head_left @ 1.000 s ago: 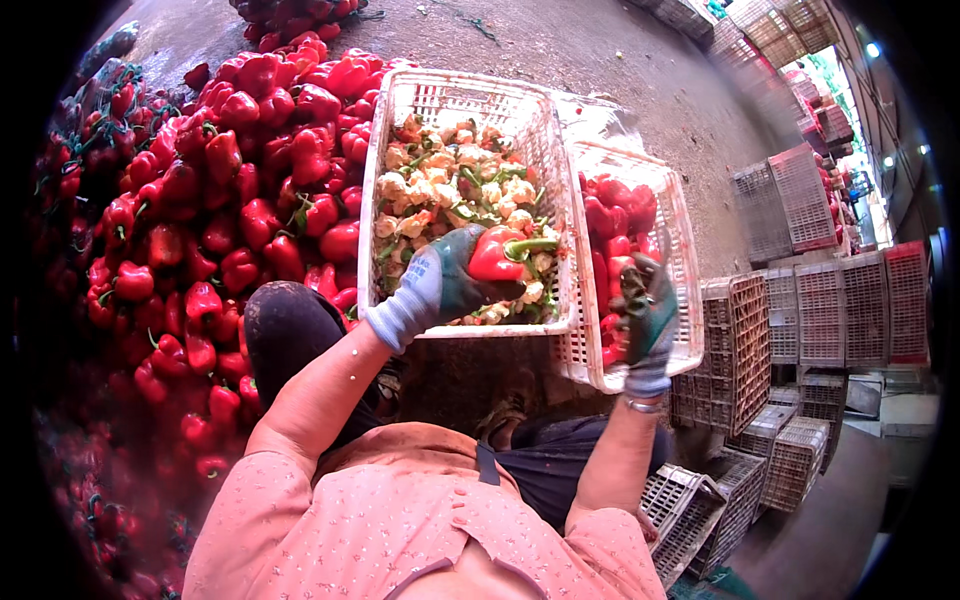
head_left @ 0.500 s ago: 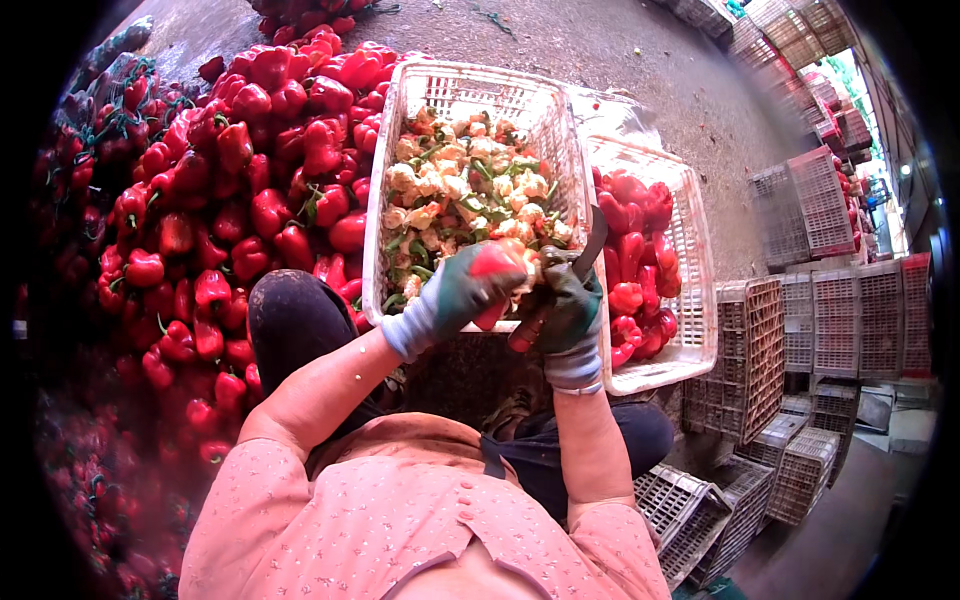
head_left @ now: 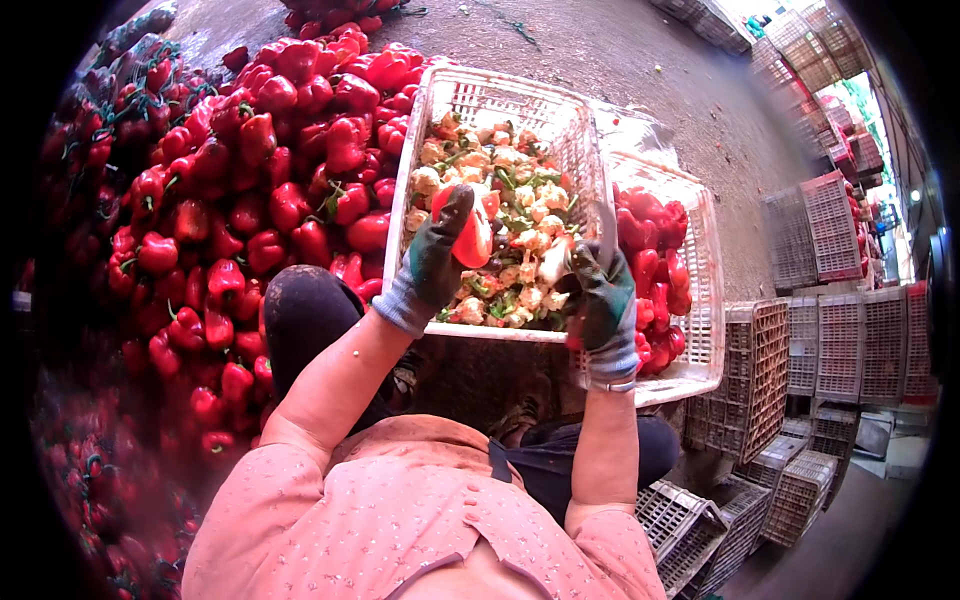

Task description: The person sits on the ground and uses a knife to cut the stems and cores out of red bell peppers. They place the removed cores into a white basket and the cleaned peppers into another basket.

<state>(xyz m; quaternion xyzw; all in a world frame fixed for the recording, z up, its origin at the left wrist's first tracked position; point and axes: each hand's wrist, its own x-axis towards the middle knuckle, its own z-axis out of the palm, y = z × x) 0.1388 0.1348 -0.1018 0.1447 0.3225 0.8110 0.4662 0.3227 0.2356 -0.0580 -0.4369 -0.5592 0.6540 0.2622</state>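
My left hand (head_left: 437, 255), in a green-coated glove, grips a red pepper (head_left: 472, 238) over the white crate (head_left: 397, 230) of pale pepper cores and green stems (head_left: 530, 210). My right hand (head_left: 603, 305), gloved alike, is closed round a knife (head_left: 604, 225) with its blade pointing up, at that crate's right side; a whitish piece is by its fingertips, too blurred to tell if held. Just right of it stands a second white crate (head_left: 712, 300) with red peppers (head_left: 650, 230).
A large heap of red peppers (head_left: 240, 200) covers the left, with netted bags (head_left: 100, 110) behind. Stacked plastic crates (head_left: 840, 340) line the right side and more stand by my right hip (head_left: 680, 530). A pale sack (head_left: 630, 130) lies behind the two crates.
Half a second ago my hands met over the crate's front; now they are apart, the left raised leftward with the pepper, the right with the knife farther right.
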